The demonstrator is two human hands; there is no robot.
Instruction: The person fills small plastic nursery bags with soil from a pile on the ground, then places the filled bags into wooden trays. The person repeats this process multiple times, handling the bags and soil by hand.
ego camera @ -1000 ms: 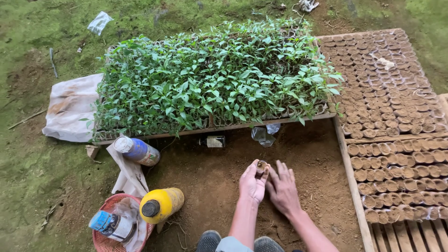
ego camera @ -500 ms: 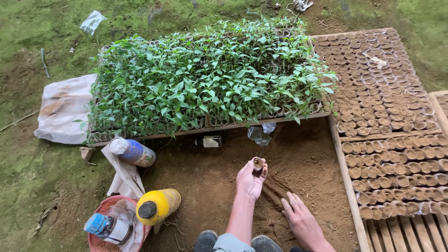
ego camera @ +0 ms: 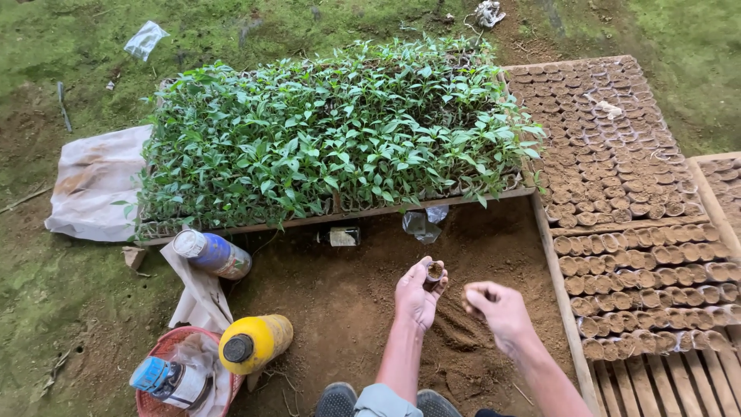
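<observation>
Many soil-filled pots (ego camera: 617, 185) already stand in rows; the left hand (ego camera: 417, 297) grasps another small pot (ego camera: 434, 272), the right hand (ego camera: 498, 307) pinched shut on soil, judging by its look.

Bare soil ground (ego camera: 340, 301): seedling bed (ego camera: 332, 139), wooden racks of soil-filled pots (ego camera: 617, 177), white sack (ego camera: 96, 181), 2 bottles (ego camera: 212, 253), red basket (ego camera: 181, 382).

Outdoor site in even daylight: bare brown soil (ego camera: 347, 309) in the foreground, mossy green ground (ego camera: 46, 293) around it, slatted wooden rack (ego camera: 656, 378) at right.
</observation>
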